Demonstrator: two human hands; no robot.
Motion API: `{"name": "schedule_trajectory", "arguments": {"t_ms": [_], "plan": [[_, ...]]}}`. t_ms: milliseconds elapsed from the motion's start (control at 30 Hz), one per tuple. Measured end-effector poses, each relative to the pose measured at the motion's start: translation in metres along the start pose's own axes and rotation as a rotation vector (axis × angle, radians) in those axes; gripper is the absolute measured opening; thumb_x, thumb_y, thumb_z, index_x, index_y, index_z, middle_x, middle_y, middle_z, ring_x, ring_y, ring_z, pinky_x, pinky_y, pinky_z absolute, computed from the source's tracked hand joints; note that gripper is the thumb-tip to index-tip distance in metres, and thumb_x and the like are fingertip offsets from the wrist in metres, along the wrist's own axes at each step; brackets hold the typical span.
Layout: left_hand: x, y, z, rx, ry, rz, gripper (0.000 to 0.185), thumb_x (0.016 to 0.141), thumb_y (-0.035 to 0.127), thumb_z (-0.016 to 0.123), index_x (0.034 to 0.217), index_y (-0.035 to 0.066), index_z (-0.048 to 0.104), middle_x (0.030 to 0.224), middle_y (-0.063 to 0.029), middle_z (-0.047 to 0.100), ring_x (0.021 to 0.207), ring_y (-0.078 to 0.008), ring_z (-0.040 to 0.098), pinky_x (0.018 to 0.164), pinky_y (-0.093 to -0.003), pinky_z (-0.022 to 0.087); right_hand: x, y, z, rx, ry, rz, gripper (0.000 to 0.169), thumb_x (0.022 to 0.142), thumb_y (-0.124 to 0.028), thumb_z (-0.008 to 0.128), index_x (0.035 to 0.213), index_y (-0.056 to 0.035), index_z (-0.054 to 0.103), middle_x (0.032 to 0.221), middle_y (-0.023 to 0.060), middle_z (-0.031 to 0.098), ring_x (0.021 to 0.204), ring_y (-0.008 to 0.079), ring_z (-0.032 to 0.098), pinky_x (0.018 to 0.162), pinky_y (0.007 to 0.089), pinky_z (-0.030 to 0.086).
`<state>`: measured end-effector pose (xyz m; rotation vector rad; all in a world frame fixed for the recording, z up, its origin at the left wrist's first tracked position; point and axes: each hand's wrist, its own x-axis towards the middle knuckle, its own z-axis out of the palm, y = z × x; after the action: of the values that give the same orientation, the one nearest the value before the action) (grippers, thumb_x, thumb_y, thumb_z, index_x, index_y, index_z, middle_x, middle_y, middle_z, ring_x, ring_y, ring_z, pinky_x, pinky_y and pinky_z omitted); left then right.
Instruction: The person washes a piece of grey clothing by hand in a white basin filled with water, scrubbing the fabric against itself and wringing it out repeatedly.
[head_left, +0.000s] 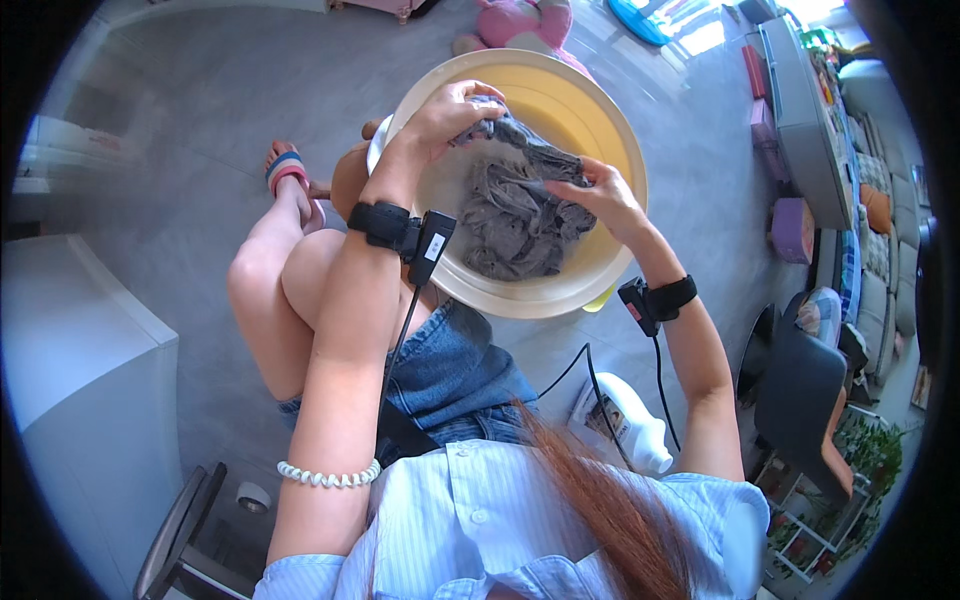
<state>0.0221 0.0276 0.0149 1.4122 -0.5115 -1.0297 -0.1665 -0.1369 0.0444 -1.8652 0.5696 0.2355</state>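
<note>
A round plastic basin (626, 146), yellow inside with a cream rim, stands before me with cloudy water in its bottom. Grey cloth (517, 225) lies bunched and wet in it, one part raised between my hands. My left hand (457, 116), at the basin's upper left, grips a twisted end of the cloth. On the right, my right hand (604, 195) pinches the cloth between thumb and fingers near the inner wall. Both wrists wear black straps with small cabled devices.
A white plastic bottle (626, 420) lies on the floor beside my lap, near trailing black cables. A dark chair (799, 390) is at the right, a white cabinet (90, 330) at the left. Beyond the basin lies a pink plush toy (517, 26).
</note>
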Motion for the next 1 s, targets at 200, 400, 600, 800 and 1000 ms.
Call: {"name": "schedule_trajectory", "arguments": {"t_ms": [200, 400, 600, 800, 1000], "plan": [[-0.001, -0.003, -0.002, -0.134, -0.130, -0.090, 0.029, 0.080, 0.013, 0.061, 0.103, -0.001, 0.051, 0.095, -0.0084, 0.056, 0.075, -0.0141, 0.060, 0.067, -0.0251, 0.053, -0.017, -0.014, -0.047, 0.650, 0.151, -0.103, 0.024, 0.080, -0.009, 0.059, 0.099, 0.0034, 0.056, 0.088, 0.0109, 0.063, 0.077, 0.0154, 0.061, 0.072, 0.0276, 0.050], [0.013, -0.023, -0.017, -0.094, -0.027, -0.205, 0.024, 0.085, 0.011, 0.054, 0.103, -0.005, 0.055, 0.097, -0.0119, 0.060, 0.076, -0.0146, 0.061, 0.067, -0.0256, 0.054, -0.017, -0.015, -0.070, 0.717, 0.322, -0.101, 0.013, 0.079, -0.006, 0.052, 0.090, -0.0002, 0.053, 0.078, 0.0093, 0.059, 0.062, 0.0162, 0.058, 0.061, 0.0278, 0.050], [0.026, -0.045, -0.001, 0.475, 0.476, -0.133, 0.034, 0.084, 0.020, 0.055, 0.109, -0.004, 0.054, 0.101, -0.0206, 0.060, 0.098, -0.0306, 0.057, 0.088, -0.0394, 0.043, 0.037, 0.020, -0.048, 0.273, 0.271, -0.054, 0.017, 0.079, -0.012, 0.055, 0.092, -0.0012, 0.053, 0.077, 0.0065, 0.057, 0.069, 0.0120, 0.058, 0.063, 0.0260, 0.048], [0.036, -0.061, 0.037, 0.838, 0.343, -0.357, 0.046, 0.080, 0.016, 0.052, 0.126, 0.012, 0.044, 0.140, -0.0212, 0.024, 0.124, -0.0442, 0.031, 0.098, -0.0545, 0.032, 0.109, 0.034, 0.016, -0.641, 0.439, 0.036, 0.050, 0.079, -0.035, 0.056, 0.107, 0.0065, 0.052, 0.103, 0.0302, 0.056, 0.100, 0.0407, 0.055, 0.089, 0.0436, 0.042], [0.054, -0.083, 0.028, 0.746, 0.286, -0.333, 0.037, 0.069, 0.006, 0.055, 0.105, 0.003, 0.062, 0.115, -0.0244, 0.054, 0.114, -0.0351, 0.049, 0.094, -0.0375, 0.041, 0.137, 0.058, 0.034, -0.790, 0.145, -0.069, 0.033, 0.076, -0.021, 0.053, 0.101, -0.0009, 0.059, 0.100, 0.0251, 0.059, 0.095, 0.0384, 0.056, 0.081, 0.0452, 0.046]]}}
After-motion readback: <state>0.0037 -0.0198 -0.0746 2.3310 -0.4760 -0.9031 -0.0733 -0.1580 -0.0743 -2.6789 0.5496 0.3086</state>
